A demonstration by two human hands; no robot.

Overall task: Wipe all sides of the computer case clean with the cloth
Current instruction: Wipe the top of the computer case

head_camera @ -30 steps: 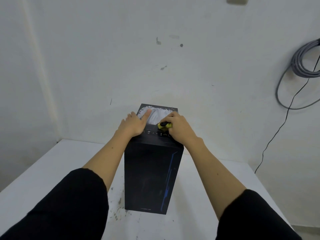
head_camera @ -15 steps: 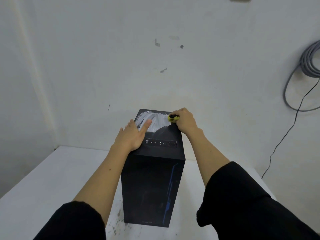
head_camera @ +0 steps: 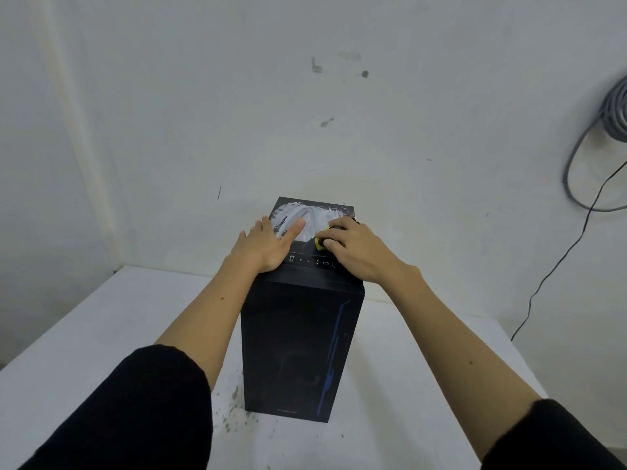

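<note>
- Both hands sit on top of the tall black computer case [head_camera: 298,351]: the left hand [head_camera: 264,244] lies flat with straight fingers, and the right hand [head_camera: 353,247] curls around a yellow cloth [head_camera: 319,243].
- White smears [head_camera: 312,220] cover the far part of the top.
- All around the case, the white counter [head_camera: 101,327] shows bare room.
- Farther back is the wall [head_camera: 203,96].

A bare utility or workshop corner: scuffed white walls [head_camera: 203,113] with marks, a plain white desk [head_camera: 84,327] flecked with grime, and a grey cable coil [head_camera: 610,113] hanging at right, a black cord [head_camera: 556,266] trailing down.
</note>
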